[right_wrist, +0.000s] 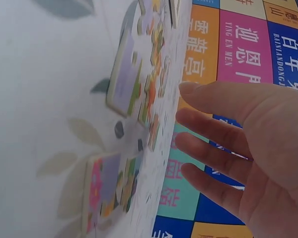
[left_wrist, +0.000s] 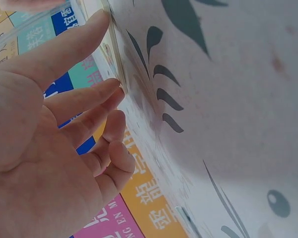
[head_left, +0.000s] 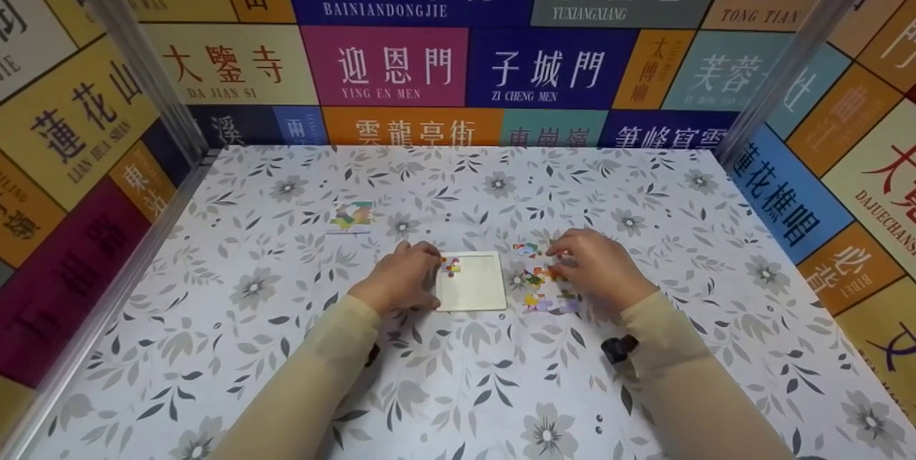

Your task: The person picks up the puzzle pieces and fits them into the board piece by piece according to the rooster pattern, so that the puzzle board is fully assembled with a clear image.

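A shallow cream puzzle tray (head_left: 476,288) lies mid-table, with a small colourful puzzle piece (head_left: 451,265) in its far left corner. My left hand (head_left: 402,280) holds the tray's left side, thumb near the close corner and fingers by the far one. In the left wrist view, the thumb and forefinger tips of that hand (left_wrist: 64,119) meet the tray's thin edge (left_wrist: 114,44). Right of the tray lie several loose puzzle pieces (head_left: 538,300). Over them hovers my right hand (head_left: 597,267), its fingers apart and holding nothing; the right wrist view shows purple-and-green piece (right_wrist: 125,74) near it.
A square picture card (head_left: 351,217) lies at the far left of the tray. The table wears a white leaf-and-flower cloth (head_left: 458,388). Panels with coloured street-name signs (head_left: 386,66) stand around its back and sides. A black strap device (head_left: 619,349) sits at the right wrist.
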Motion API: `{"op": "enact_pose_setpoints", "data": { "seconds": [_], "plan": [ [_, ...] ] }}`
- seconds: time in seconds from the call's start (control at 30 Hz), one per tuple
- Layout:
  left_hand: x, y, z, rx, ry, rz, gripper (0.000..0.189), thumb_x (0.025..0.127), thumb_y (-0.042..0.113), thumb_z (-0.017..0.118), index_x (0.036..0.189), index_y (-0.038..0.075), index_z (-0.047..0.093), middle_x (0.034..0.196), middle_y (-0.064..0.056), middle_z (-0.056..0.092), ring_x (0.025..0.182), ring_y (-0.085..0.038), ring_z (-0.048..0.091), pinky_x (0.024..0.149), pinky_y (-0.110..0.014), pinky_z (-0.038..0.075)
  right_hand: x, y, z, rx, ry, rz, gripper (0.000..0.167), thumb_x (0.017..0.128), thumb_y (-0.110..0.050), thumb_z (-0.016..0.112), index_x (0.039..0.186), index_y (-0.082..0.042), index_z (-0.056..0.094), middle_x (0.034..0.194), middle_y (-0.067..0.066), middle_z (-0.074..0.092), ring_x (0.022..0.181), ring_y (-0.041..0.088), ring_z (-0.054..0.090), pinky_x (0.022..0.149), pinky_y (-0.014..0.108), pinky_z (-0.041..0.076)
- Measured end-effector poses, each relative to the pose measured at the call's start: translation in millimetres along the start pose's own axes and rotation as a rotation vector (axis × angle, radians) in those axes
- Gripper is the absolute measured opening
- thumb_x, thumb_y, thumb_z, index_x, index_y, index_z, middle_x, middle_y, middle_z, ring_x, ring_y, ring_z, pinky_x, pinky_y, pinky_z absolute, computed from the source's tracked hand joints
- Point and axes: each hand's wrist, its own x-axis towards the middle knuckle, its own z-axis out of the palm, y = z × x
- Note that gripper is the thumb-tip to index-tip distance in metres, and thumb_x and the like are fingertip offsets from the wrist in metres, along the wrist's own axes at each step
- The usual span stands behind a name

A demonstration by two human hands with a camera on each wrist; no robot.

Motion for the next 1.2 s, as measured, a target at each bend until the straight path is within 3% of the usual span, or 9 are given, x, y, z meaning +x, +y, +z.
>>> {"op": "enact_pose_setpoints", "data": {
  "seconds": [0.5,0.97,1.2],
  "plan": [
    [-4.3,-2.6,0.2,-0.014,0.021,0.002,0.064,0.079,0.028,0.092,0.135,0.006,0.068,0.146,-0.006,0.057,0.127,-0.033,0.051,0.103,-0.05,0.048,-12.0,29.0,-9.7,-0.018,-0.052,0.049,0.022,0.095,-0.013,0.074,0.117,-0.013,0.078,0.119,0.008,0.073,0.108,0.031,0.07,0.09,0.054,0.056],
    [-0.8,0.1,0.4,-0.007,0.007,0.002,0.064,0.079,0.029,0.091,0.135,0.006,0.068,0.148,-0.007,0.056,0.13,-0.034,0.05,0.106,-0.05,0.047,-30.1,55.8,-19.0,0.071,-0.093,0.092,0.026,0.091,-0.011,0.075,0.117,-0.01,0.077,0.118,0.01,0.073,0.111,0.034,0.068,0.097,0.056,0.052],
    [0.0,-0.4,1.1,-0.001,0.007,-0.001,0.063,0.078,0.028,0.092,0.133,0.006,0.069,0.147,-0.008,0.057,0.129,-0.034,0.051,0.105,-0.051,0.048,-33.8,60.5,-17.5,0.113,-0.119,0.068,0.027,0.089,-0.006,0.076,0.115,-0.011,0.077,0.117,0.008,0.074,0.109,0.03,0.067,0.097,0.054,0.053]
  ]
}}
